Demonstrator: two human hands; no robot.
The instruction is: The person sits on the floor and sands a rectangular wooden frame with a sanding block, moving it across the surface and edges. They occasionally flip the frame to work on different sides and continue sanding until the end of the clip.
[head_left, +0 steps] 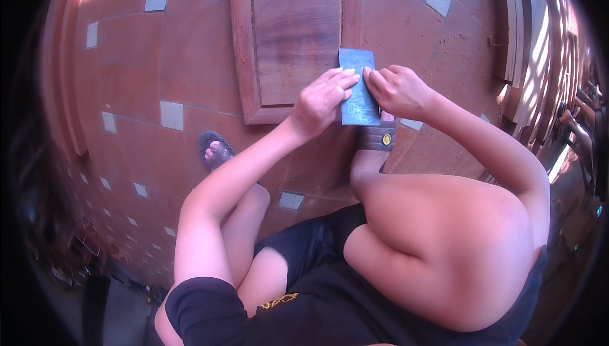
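Both of my hands pinch a rectangular blue-grey sheet (359, 101) that looks like sandpaper, with pale mottled marks on its surface. My left hand (321, 99) grips its left edge, fingertips lying over the face. From the right side, my right hand (399, 90) holds it with curled fingers and the thumb near its middle. The sheet hangs above my right foot and the lower right corner of a framed wooden panel (297, 41). That panel lies on the floor, reddish brown with a raised centre; its far end is cut off by the picture's edge.
Red floor tiles (130, 79) with small white square insets surround me. Long wooden boards (60, 73) stand at the left, and stacked wooden pieces (533, 47) line the right. My sandalled left foot (216, 150) rests left of the panel's near corner; sawdust-like specks dot the floor.
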